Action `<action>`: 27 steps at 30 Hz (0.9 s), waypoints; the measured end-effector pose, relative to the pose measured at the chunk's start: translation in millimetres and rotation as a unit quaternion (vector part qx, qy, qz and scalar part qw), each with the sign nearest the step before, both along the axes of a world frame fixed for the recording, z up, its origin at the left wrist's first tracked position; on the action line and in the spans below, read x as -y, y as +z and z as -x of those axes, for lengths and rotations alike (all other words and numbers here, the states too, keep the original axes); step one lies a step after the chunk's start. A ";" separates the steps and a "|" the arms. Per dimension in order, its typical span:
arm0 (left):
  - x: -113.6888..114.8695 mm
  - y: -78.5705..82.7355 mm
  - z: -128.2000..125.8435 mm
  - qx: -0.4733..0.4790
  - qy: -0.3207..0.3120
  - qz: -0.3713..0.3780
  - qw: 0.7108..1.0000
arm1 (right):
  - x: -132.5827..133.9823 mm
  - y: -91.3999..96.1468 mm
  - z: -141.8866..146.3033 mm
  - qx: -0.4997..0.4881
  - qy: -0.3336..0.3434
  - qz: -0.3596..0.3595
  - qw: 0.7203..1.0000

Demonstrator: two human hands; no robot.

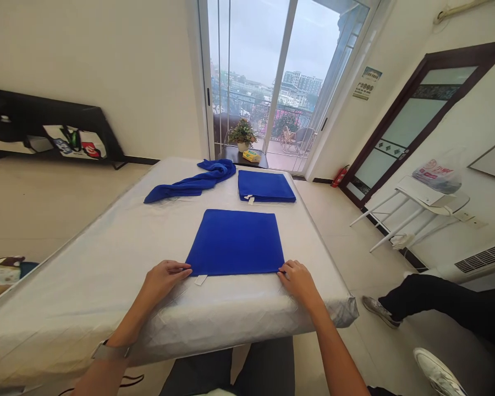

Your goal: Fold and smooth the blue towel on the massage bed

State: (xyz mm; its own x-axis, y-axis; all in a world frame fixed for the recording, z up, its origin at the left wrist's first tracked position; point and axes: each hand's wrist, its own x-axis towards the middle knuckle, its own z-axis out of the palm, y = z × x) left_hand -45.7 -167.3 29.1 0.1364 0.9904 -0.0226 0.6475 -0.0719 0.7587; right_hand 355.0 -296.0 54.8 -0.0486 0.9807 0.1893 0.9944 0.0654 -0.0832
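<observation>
Blue towels, three on the white-covered table [72,308], head view only. Landmark is the near folded towel [235,242]: flat square, squared up, near edge just in from the table's front edge, small white tag [201,280] sticking out at its near edge.

Beyond it, the second folded towel [266,186], slightly right, with its own white tag [249,199]. Beyond it to the left, the twisted towel [190,180], loose and rumpled.

Hands: two. Left hand [165,279] at the near towel's left corner, fingers together and extended, fingertips [188,268] touching the towel edge. Right hand [299,283] at the right corner, same flat pose, fingertips [282,270] on the towel. Both half-open, resting on it, no visible pinch. Wristwatch [111,350] on left wrist.

Room: wide bare table left of the near towel, less on its right, little in front. Gap between near towel and the other two.

Past the far end of the table: potted plant [242,135] on a dark side table [247,159]. Right of the table: black-trousered legs [437,300], a second person's, apart from the table. Fire extinguisher [340,176] by the far wall.
</observation>
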 end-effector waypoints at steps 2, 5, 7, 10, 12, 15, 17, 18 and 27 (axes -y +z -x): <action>0.2 -0.4 1.2 0.014 -0.001 0.017 1.000 | -6.4 7.8 5.8 0.008 -0.013 0.011 1.000; 0.7 1.3 1.8 0.030 -0.002 0.044 0.999 | -26.6 12.6 19.6 -0.020 -0.035 0.003 0.999; 1.7 3.6 1.3 0.025 0.004 0.057 0.998 | -42.4 7.6 29.9 -0.054 -0.050 -0.001 0.997; 3.7 4.0 1.0 0.008 0.010 0.056 0.998 | -58.5 -10.4 41.3 -0.071 -0.077 0.030 0.994; 4.2 0.2 2.9 0.003 0.008 0.043 0.999 | -61.8 -24.0 44.4 -0.070 -0.094 0.057 0.991; 1.7 -8.7 6.1 -0.012 0.000 0.014 1.000 | -60.3 -38.0 44.0 -0.078 -0.107 0.069 0.989; -2.1 -11.4 0.8 -0.042 0.012 -0.040 0.998 | -59.0 -41.7 43.2 -0.087 -0.109 0.071 0.988; -4.1 -10.7 -6.9 -0.058 0.018 -0.081 0.995 | -58.7 -42.4 43.0 -0.092 -0.110 0.071 0.987; 0.4 5.8 -222.5 -0.131 -0.306 -0.302 0.893 | -58.1 -42.1 41.6 -0.101 -0.106 0.056 0.988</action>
